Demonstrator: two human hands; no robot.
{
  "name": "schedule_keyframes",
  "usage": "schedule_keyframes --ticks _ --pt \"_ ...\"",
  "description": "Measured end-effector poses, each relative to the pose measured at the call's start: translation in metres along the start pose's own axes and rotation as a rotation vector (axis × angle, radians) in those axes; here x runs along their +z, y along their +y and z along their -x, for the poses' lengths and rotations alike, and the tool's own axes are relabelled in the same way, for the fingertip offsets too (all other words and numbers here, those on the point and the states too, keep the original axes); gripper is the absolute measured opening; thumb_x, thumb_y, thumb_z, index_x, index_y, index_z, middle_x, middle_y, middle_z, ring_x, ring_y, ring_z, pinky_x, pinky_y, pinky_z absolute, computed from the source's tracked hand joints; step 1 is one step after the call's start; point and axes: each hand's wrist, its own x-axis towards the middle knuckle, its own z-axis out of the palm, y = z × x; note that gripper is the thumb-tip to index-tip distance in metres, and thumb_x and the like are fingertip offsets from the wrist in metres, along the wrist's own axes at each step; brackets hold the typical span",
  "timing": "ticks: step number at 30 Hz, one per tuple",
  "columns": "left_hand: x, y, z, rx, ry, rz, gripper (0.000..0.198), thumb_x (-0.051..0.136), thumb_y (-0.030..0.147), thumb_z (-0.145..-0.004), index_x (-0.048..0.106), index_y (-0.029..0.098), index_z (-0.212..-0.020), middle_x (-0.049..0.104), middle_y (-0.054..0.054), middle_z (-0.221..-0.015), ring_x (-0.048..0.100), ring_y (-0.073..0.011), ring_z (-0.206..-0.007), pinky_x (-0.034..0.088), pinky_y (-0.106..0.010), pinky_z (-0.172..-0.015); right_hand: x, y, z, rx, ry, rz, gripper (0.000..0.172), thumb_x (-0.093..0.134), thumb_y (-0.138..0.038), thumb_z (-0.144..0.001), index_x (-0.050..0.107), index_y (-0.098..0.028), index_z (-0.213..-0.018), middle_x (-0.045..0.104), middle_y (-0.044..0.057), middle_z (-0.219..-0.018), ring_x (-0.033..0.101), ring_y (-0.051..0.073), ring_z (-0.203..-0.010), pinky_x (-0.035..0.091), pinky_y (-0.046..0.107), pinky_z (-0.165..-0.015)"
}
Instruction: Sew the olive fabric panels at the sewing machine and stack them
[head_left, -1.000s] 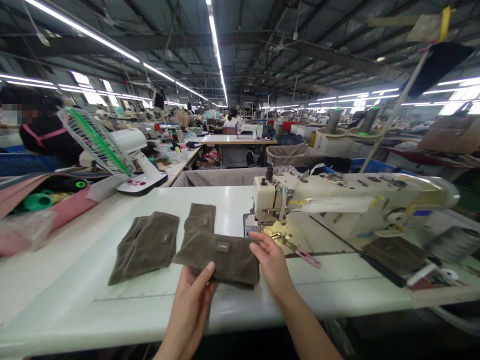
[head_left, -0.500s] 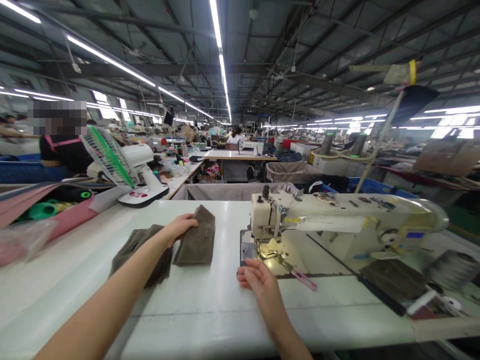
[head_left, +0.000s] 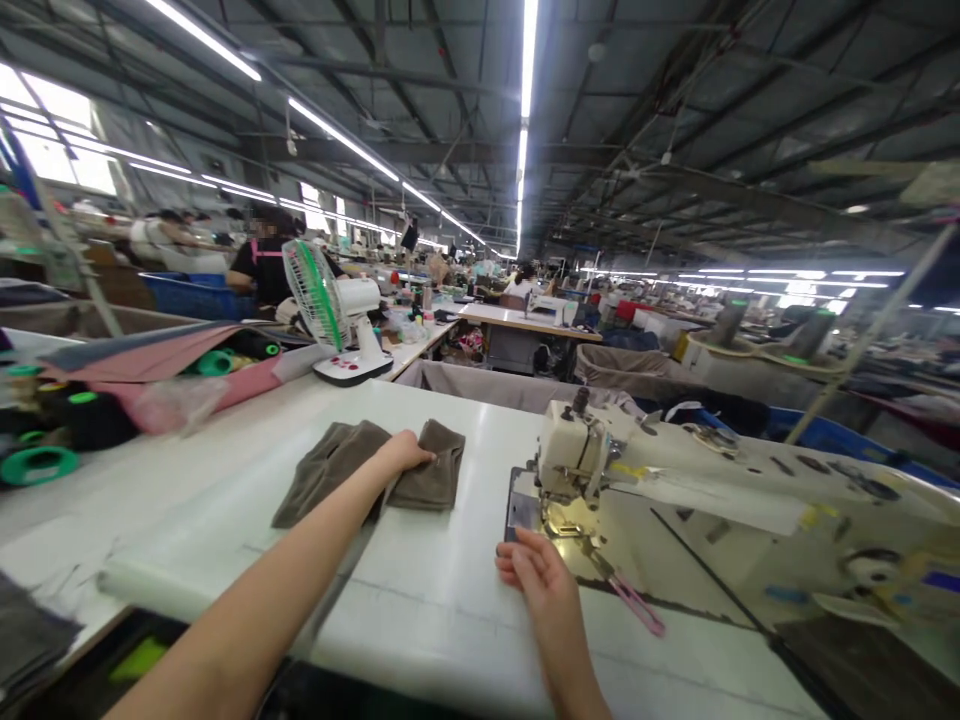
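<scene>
My left hand [head_left: 407, 452] has its thumb and fingers closed on the near-left part of a folded brown fabric piece [head_left: 435, 482], which lies on the pale table. Beside it, partly under my left forearm, more brown fabric pieces [head_left: 330, 465] lie in a loose pile. My right hand [head_left: 541, 575] rests by the front corner of the sewing machine [head_left: 574, 445], fingers loosely bent and a little apart, with nothing visible in them. Just right of that hand, thread snips with pink handles [head_left: 636, 605] lie on the machine bed, near the lit needle area.
A white fan with green blades [head_left: 319, 295] stands at the table's far left. Thread cones [head_left: 94, 420] and pink material [head_left: 184, 365] lie left. Behind the table is a grey cloth-lined bin [head_left: 487, 385]. A co-worker [head_left: 262, 255] sits at back left.
The view has swung left. The fabric piece under my left hand was tilted up and now lies lower, closer to the pile. My right hand keeps its place beside the machine.
</scene>
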Motion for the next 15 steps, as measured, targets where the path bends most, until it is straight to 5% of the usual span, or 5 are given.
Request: schedule_keyframes --ticks 7,11,15 --pt "0.000 0.011 0.027 0.050 0.008 0.048 0.029 0.066 0.034 -0.096 0.065 0.015 -0.119 0.069 -0.008 -0.116 0.069 -0.0212 -0.098 0.060 -0.041 -0.083 0.003 0.002 0.000 -0.034 0.013 0.011 0.058 0.088 -0.061 -0.065 0.072 -0.016 -0.099 0.078 0.011 -0.085 0.075 0.026 -0.077 0.063 0.039 -0.072" --pt "-0.039 0.009 0.042 0.126 0.017 0.086 0.022 0.065 0.029 -0.096 0.064 0.013 -0.112 0.074 -0.004 -0.096 0.072 -0.0162 -0.078 0.060 -0.032 -0.072 0.008 0.006 -0.004 -0.050 0.017 -0.001 0.059 0.087 -0.063 -0.064 0.070 -0.015 -0.096 0.078 0.011 -0.082 0.075 0.026 -0.072 0.061 0.038 -0.067" --pt "-0.086 -0.006 0.053 0.157 0.153 -0.016 0.041 0.070 0.021 -0.082 0.059 0.008 -0.120 0.078 -0.007 -0.087 0.076 -0.0290 -0.088 0.058 -0.034 -0.077 0.014 0.007 -0.007 -0.102 0.056 0.019 0.059 0.080 -0.067 -0.070 0.068 -0.015 -0.096 0.077 0.012 -0.080 0.074 0.024 -0.069 0.059 0.035 -0.065"
